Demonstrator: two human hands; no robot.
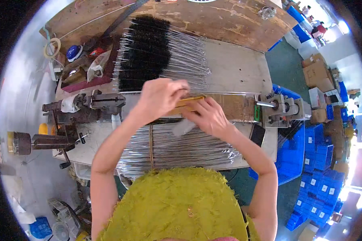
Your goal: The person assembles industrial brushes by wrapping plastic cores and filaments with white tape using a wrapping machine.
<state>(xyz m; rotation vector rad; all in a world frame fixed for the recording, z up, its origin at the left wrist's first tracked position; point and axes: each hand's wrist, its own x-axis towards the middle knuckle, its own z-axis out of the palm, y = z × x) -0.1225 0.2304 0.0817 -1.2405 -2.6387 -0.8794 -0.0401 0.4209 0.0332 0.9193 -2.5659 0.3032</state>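
My left hand (160,98) is above the middle of the bench, thumb and fingers pinched together; what is between them is hidden. Just below its fingertips is a narrow yellow-edged strip (197,99), partly covered by both hands. My right hand (213,120) grips this strip from the right with bent fingers. A pale translucent piece (184,127) hangs below the strip, beside my right fingers. Nearer to me lies a thick bundle of thin metal wires (181,146) with a brown tie around it. Beyond my hands, black-bristled wire brushes (147,52) lie in a dense row, their looped wire stems pointing right.
A metal clamp (108,101) stands on the bench at left, and a machine head with a spindle (283,106) at right. Behind the clamp, a dark red tray (84,82) holds small items. Blue crates (315,193) are stacked at right, with cardboard boxes (317,74) farther off.
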